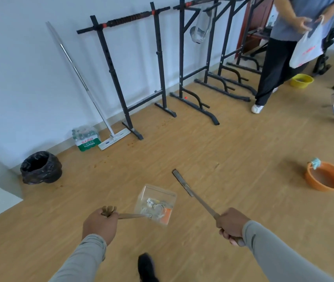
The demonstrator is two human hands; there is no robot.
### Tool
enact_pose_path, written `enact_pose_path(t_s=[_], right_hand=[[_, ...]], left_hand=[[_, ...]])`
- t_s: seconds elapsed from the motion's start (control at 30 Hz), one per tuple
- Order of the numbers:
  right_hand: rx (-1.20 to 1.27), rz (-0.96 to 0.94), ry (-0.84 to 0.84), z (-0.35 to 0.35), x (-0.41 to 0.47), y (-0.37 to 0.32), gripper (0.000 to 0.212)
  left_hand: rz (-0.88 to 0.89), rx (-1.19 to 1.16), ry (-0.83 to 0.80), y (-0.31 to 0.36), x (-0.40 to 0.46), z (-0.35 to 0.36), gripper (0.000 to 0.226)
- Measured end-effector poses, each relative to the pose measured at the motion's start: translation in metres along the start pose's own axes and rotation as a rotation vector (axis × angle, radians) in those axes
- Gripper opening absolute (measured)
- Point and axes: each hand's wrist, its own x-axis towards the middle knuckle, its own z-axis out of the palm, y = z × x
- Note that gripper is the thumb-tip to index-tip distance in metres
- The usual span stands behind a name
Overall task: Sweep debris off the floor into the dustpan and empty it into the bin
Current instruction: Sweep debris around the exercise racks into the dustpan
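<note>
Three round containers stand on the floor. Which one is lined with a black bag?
The bin by the wall at left. The orange basin at right and the yellow basin farther back have no liner.

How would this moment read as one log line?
left hand: holds loaded dustpan | right hand: holds broom | bin: ahead-left

Both arms in long light-grey sleeves, snug stretchy-looking fabric, plain, no logos or prints visible. Cuffs end right at wrists, just behind each grip; left hand and right hand bare, no gloves. Down below grips, one dark black shoe poking into view.
</note>
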Motion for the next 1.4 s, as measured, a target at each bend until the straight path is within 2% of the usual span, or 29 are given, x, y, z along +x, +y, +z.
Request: enact_pose_path(t_s=[0.33,0.4,0.53,0.8,1.07,1.27,1.4], right_hand=[[0.064,0.081,0.113,0.029,0.011,-0.104,0.012],[0.058,0.089,0.126,0.034,0.011,-0.124,0.012],[0.015,0.086,0.152,0.039,0.015,-0.159,0.012],[0.047,0.073,0.154,0.031,0.046,-0.209,0.014],[0.048,0.05,0.101,-0.009,0.106,-0.254,0.015],[0.025,0.025,0.04,-0.071,0.172,-0.291,0.01],[-0.076,-0.032,0.005,-0.121,0.21,-0.319,0.008]], left_hand=[[0.076,-0.056,-0.135,0.047,0.138,-0.014,0.016],[0.086,-0.093,-0.159,0.056,0.154,-0.02,0.008],[0.09,-0.133,-0.162,0.067,0.182,-0.026,0.018],[0.051,-0.118,-0.16,0.087,0.222,-0.024,0.016],[-0.017,-0.118,-0.118,0.135,0.253,-0.002,0.02],[-0.048,-0.032,-0.078,0.198,0.283,0.038,0.014],[-0.088,-0.014,-0.04,0.249,0.297,0.066,0.014]])
